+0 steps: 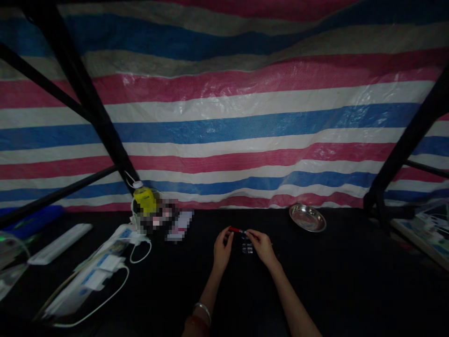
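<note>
Pinching a small red piece between left hand and right hand.

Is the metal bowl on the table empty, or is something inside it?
Empty, as far as visible: the metal bowl stands upright on the black table and shows only bare shiny metal inside.

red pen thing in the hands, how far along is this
Looks mid-way, though dim. Done: nothing clearly finished. In hand: the left hand and right hand pinch a small red-tipped piece between them. Left: a few small clear pieces lie on the black table under the hands.
</note>
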### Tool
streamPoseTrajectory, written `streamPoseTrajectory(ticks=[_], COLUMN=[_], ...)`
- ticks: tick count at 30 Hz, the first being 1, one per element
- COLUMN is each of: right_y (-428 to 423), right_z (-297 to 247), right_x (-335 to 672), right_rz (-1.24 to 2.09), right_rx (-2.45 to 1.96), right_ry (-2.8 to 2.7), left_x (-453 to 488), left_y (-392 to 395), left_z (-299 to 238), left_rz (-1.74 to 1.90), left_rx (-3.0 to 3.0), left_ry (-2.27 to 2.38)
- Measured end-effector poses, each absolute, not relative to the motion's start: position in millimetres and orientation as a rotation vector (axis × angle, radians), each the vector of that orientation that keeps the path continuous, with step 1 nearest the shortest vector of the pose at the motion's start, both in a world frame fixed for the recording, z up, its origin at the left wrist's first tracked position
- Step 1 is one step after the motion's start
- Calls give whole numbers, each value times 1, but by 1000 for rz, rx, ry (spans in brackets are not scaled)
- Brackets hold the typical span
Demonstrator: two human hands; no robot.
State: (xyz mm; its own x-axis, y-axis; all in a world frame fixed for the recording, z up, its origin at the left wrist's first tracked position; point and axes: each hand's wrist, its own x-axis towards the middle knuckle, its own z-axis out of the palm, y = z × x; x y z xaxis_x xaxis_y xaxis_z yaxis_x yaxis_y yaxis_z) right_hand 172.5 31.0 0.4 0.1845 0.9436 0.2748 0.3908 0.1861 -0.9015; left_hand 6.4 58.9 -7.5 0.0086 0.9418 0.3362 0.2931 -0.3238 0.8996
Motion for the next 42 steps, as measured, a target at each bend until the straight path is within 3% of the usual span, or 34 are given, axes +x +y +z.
streamPoseTrajectory(ticks=[7,15,31,42], right_y=[30,36,6,-10], right_z=[18,24,10,-2], right_x=[177,181,207,215], right_rz=[377,387,586,366], right_rx=[-1682,-1754,-1452,-1594], right_ry=[-1708,-1849,-1260,-1333], left_x=[5,5,6,7], left_y=[62,64,64,64], left_z=[-11,-15,-13,-12], left_rz=[1324,1252,1272,1315], left_rx=[1818,1926,1903,1863], left_ry=[1363,1404,1435,1418])
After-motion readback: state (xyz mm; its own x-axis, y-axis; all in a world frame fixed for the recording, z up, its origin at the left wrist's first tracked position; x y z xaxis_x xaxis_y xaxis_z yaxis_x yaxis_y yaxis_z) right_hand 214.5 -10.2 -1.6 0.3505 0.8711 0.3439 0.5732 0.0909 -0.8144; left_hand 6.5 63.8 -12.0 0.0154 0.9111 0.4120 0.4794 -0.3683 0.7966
